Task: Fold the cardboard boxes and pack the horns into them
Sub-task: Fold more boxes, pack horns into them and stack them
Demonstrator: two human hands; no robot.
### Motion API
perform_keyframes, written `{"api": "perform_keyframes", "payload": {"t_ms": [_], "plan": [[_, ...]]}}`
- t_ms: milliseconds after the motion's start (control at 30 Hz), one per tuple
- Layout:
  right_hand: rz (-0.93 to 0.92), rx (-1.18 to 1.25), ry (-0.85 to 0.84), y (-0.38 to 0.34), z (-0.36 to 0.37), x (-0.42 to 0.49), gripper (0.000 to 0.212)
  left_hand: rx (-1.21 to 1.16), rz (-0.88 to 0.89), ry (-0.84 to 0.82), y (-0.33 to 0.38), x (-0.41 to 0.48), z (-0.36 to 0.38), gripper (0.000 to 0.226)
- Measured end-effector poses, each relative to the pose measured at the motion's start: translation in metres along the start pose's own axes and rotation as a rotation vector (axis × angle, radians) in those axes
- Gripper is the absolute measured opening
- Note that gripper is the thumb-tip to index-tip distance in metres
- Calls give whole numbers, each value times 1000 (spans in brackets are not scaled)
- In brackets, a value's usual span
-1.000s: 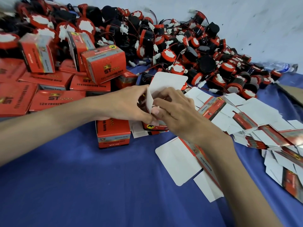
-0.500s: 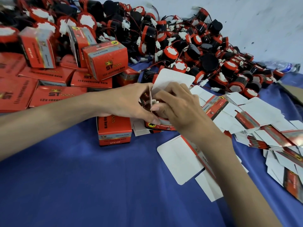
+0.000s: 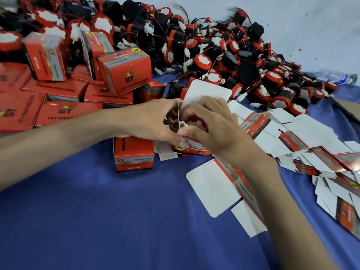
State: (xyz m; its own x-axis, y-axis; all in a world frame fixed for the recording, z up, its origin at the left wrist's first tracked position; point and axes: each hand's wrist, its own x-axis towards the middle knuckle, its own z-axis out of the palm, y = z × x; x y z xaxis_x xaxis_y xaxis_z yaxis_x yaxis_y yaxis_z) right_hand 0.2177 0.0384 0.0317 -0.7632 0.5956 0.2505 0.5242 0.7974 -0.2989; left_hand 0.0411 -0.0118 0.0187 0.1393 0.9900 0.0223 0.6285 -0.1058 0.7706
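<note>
Only 1 view is given, from a camera worn on the person's head, looking forward and down across the blue cloth [image 3: 97, 221] at close range. Both forearms enter from the lower edge and meet near the frame's middle. The wide lens bends the edges; the pale wall [image 3: 311, 26] fills the upper right, beyond the heap of horns [image 3: 214, 55].

Left hand [image 3: 150, 121] and right hand [image 3: 212, 125] gripping open box [image 3: 191, 148] (flap up), horn pile [image 3: 224, 55] behind
</note>
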Motion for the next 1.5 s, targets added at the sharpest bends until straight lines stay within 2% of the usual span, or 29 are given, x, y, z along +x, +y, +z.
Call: {"api": "perform_keyframes", "payload": {"t_ms": [100, 267, 333, 400, 467, 533, 700, 767, 867, 933, 1100, 1200, 1267, 1333, 1433, 1500], "plan": [[7, -20, -19, -4, 0, 0, 62, 3, -7, 2, 1, 0, 0, 49], [-36, 82, -50, 3, -7, 0, 30, 10, -29, -10, 0, 1, -1, 48], [-33, 83, -118, 5, -11, -2, 23, -91, -44, -22, 3, -1, -1, 47], [-32, 72, -159, 6, -11, -4, 16, -200, -72, 1, 9, 0, 1, 62], [-35, 56, -174, 7, -13, -5, 13, -133, -89, 29, 13, 2, 4, 78], [-33, 28, -178, 10, -16, -8, 25, -5, -90, 57, 14, 3, 6, 80], [-11, -112, -50, 12, -22, -11, 47, 58, -94, 75, 11, 3, 6, 56], [-7, -135, -81, 9, -24, -8, 49, 104, -81, 69, 9, 3, 7, 54], [-55, -181, -152, 3, -23, -6, 46, 156, -96, 34, 15, 0, 7, 78], [-74, -247, -188, 2, -23, -7, 47, 151, -99, 30, 17, -2, 6, 83], [-56, -382, -243, 1, -19, -6, 53, 104, -88, 55, 15, -2, 7, 55], [-56, -453, -150, 8, -24, -13, 51, 104, -100, 60, 14, -2, 6, 52], [-41, -442, -90, 16, -32, -14, 47, 108, -99, 66, 13, -1, 5, 53], [-28, -363, -116, 20, -32, -13, 41, 103, -105, 67, 12, -1, 5, 54], [-7, -285, -224, 18, -24, -10, 56, 116, -96, 60, 13, -1, 5, 61], [10, -258, -208, 17, -21, -8, 62, 104, -88, 56, 14, -3, 5, 72]]}}
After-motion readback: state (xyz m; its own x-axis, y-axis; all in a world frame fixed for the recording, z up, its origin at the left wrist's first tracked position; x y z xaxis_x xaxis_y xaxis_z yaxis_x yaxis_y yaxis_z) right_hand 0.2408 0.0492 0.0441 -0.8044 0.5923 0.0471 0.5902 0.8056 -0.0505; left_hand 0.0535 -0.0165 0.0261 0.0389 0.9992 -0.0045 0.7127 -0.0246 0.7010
